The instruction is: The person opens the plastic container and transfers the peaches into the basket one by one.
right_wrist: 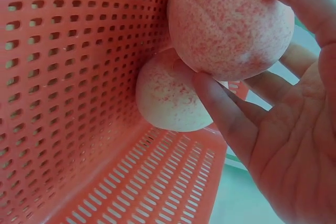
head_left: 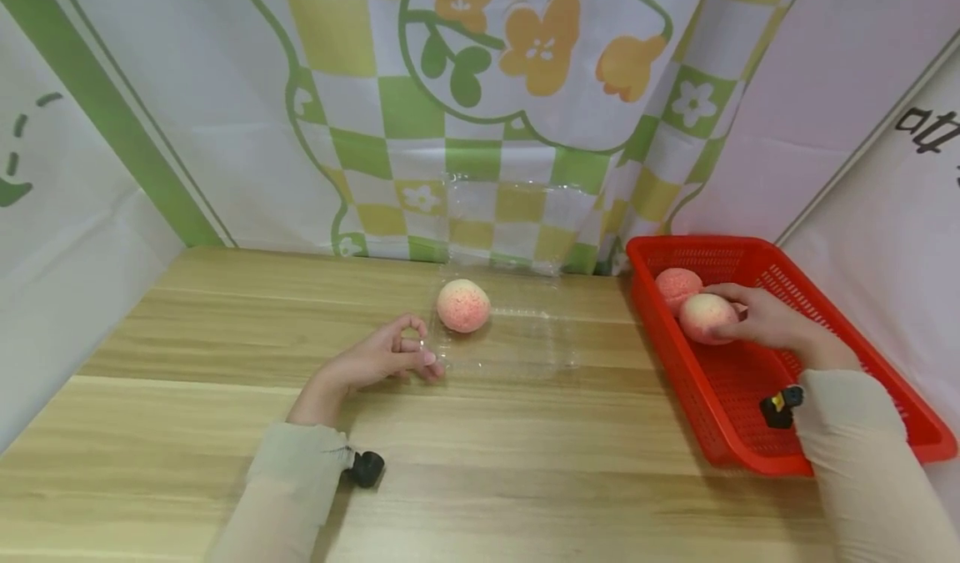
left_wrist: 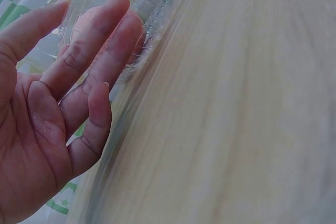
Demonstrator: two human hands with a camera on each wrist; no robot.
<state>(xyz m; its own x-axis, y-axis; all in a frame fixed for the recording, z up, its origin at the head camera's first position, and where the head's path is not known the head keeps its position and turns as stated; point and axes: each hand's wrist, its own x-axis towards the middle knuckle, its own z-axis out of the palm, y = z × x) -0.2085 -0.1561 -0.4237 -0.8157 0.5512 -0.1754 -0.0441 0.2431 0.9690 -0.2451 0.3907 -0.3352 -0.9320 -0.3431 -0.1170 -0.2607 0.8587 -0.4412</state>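
Note:
My right hand [head_left: 761, 317] grips a pink and cream peach [head_left: 707, 319] inside the red basket, its fingers curled round the fruit in the right wrist view. A second peach [head_left: 678, 286] lies close by it, against the basket's wall. My left hand [head_left: 382, 352] is at the left edge of a clear plastic clamshell box [head_left: 517, 342], fingers loosely bent and the thumb apart from them in the left wrist view. The box's lid stands up at the back. One peach [head_left: 463, 306] sits in the left rear part of the box.
The red basket [head_left: 678, 379] with slotted walls stands at the right of the wooden table [head_left: 480, 480]. A checked, flowered cloth [head_left: 412, 121] hangs behind the table. Small black cameras [head_left: 367, 469] are strapped at both wrists.

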